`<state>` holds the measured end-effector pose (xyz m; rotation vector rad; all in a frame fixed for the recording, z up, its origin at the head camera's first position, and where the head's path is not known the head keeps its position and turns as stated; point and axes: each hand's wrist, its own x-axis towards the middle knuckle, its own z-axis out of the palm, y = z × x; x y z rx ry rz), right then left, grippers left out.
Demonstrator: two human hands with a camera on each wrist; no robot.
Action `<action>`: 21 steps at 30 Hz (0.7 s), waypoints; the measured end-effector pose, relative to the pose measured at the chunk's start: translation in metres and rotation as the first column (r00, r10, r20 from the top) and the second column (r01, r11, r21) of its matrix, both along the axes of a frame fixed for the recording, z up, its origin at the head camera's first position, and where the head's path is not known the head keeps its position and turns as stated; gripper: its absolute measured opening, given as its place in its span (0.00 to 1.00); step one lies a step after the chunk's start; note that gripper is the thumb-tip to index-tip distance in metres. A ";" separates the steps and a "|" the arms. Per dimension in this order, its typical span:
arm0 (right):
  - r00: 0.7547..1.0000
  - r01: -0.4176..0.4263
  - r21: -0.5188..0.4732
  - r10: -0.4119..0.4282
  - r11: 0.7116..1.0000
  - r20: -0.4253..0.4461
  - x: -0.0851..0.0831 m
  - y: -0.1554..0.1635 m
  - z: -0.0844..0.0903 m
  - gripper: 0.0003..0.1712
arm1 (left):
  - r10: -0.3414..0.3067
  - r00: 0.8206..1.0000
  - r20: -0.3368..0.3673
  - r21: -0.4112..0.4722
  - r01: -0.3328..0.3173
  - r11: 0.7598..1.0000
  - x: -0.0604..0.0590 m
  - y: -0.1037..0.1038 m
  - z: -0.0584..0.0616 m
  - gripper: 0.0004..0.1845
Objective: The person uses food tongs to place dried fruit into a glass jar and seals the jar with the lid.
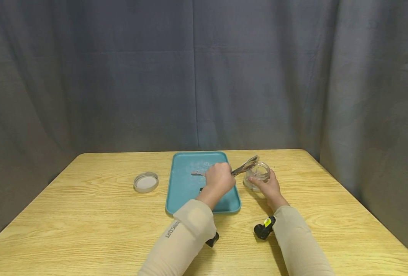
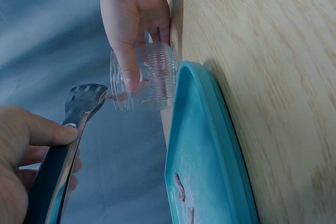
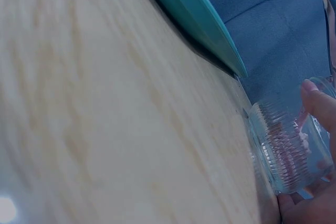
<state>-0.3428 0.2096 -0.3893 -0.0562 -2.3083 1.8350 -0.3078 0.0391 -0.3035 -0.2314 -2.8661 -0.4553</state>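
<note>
I have my left grip (image 1: 220, 177) curled round the tongs (image 1: 246, 166) and my right grip (image 1: 270, 187) round the glass jar (image 1: 258, 173) beside the tray (image 1: 180, 191), and I should hold the jar's sides gently because it is probably slippery and could break.

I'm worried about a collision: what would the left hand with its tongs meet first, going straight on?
Probably the glass jar in the right hand; the tongs in the left hand point toward it, though depth is unclear.
</note>
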 end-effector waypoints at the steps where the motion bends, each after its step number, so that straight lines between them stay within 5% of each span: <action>1: 1.000 0.003 0.001 -0.003 1.000 0.002 0.000 0.000 0.000 0.48 | 0.001 1.000 -0.001 -0.001 -0.001 1.000 0.000 0.001 0.000 0.14; 21: 1.000 0.012 0.002 -0.012 1.000 -0.004 -0.004 0.001 -0.003 0.48 | -0.006 0.996 -0.090 0.071 0.012 0.997 0.001 -0.013 0.001 0.08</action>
